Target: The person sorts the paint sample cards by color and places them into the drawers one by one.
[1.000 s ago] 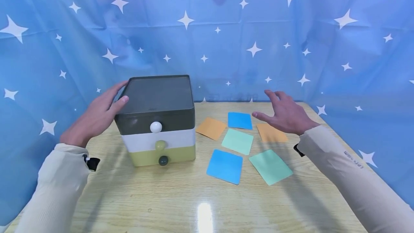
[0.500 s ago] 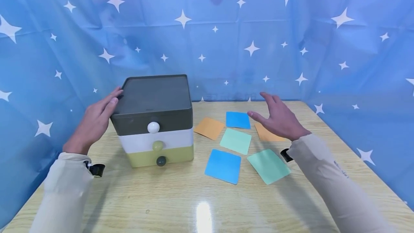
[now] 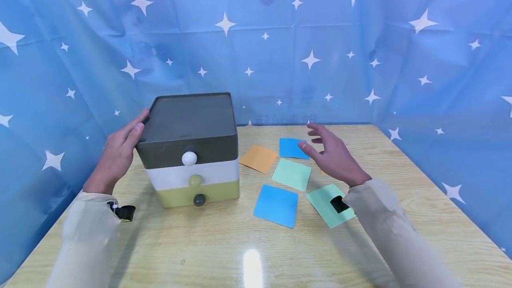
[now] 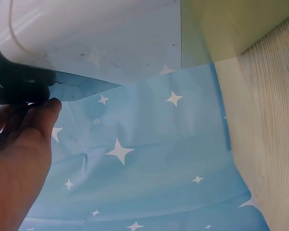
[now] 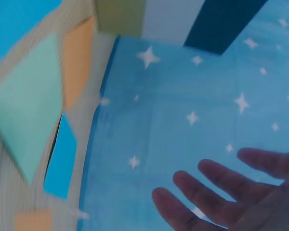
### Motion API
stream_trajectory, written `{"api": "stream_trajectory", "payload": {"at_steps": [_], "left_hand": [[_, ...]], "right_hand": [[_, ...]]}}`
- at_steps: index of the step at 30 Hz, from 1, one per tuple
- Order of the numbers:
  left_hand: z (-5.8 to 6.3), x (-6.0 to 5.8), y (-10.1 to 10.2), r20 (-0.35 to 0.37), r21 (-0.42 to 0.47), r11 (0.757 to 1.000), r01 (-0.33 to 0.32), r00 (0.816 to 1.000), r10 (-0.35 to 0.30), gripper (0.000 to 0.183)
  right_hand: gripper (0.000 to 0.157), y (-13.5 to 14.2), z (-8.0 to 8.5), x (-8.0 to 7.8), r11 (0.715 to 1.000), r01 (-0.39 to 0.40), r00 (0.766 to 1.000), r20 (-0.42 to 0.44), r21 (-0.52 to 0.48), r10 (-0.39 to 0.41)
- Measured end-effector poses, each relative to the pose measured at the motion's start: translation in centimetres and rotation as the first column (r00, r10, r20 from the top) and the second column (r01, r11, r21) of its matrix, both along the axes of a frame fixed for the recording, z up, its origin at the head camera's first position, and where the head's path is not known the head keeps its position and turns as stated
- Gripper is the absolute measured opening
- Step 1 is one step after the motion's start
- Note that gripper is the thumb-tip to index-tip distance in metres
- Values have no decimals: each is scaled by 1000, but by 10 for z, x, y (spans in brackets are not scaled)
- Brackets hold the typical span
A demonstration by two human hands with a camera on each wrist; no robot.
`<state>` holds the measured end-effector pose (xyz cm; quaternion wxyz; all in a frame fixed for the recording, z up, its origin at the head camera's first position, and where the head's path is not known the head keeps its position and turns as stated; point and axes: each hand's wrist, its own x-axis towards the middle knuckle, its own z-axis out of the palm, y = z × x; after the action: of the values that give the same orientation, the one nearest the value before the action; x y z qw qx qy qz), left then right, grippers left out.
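A three-tier drawer box (image 3: 188, 148), dark grey over white over olive, stands left of centre on the table, with a round knob on each tier. My left hand (image 3: 116, 157) rests against the upper left side of the box, fingers extended, thumb at the top edge. In the left wrist view its fingertips (image 4: 53, 106) touch the dark top tier. My right hand (image 3: 336, 154) hovers above the paper cards right of the box. Its fingers (image 5: 207, 187) are spread and hold nothing. A far blue card (image 3: 291, 147) is nearest below its thumb.
Several cards lie flat on the wooden table (image 3: 208, 243): an orange card (image 3: 259, 158), a mint card (image 3: 292, 174), a near blue card (image 3: 276, 206), and a green card (image 3: 324, 208). Another orange card is mostly hidden under my right hand. A blue starred curtain (image 3: 256, 48) hangs behind.
My right hand has moved left and its fingers have bent a little more, covering most of the right orange card. My left hand has slid slightly nearer along the box's side.
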<state>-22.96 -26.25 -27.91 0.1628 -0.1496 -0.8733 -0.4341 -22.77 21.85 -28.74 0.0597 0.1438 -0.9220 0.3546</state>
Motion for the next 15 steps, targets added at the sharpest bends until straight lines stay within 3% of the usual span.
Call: {"api": "stream_trajectory", "payload": {"at_steps": [8, 15], "left_hand": [[-1, 2, 1, -1, 29, 999, -21, 1000, 21, 53], [-1, 1, 1, 29, 57, 998, -19, 999, 17, 50]], "right_hand": [[57, -23, -3, 17, 981, -78, 997, -20, -176, 76], [47, -39, -6, 24, 914, -134, 990, -22, -382, 136]]}}
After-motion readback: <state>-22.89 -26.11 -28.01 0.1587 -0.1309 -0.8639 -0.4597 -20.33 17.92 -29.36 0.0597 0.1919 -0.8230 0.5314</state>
